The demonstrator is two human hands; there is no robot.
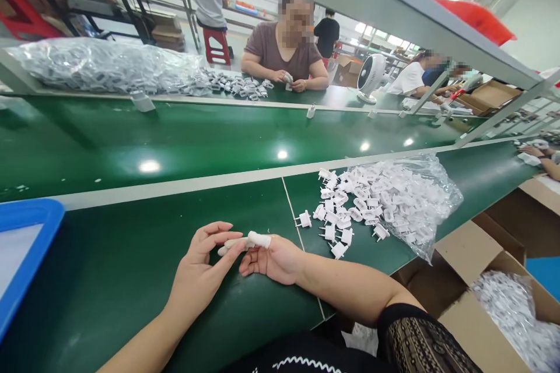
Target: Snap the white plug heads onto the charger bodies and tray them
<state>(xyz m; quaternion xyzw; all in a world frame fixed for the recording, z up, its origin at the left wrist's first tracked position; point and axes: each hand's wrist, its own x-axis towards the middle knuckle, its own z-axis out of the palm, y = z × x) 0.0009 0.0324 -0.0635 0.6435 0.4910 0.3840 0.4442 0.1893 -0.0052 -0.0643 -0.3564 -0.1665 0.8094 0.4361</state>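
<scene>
My left hand (202, 265) comes in from the lower left, its thumb and fingers closed on a pale finger cot (231, 245) worn on a finger of my right hand (280, 259). A white finger cot (259, 239) also covers my right thumb. My right hand is turned partly palm up, with its other fingers loosely curled and no object visible in it. Both hands are over the green table (126, 280). To their right, a single white two-pin plug piece (304, 219) lies near a loose pile of similar plug pieces (335, 215).
A clear plastic bag (415, 201) spills plug pieces at right. The blue tray (32, 207) stands at left. Beyond runs a green conveyor belt (210, 140) carrying scattered white pieces. Cardboard box (468, 253) flaps reach up at lower right. A co-worker (284, 49) sits opposite.
</scene>
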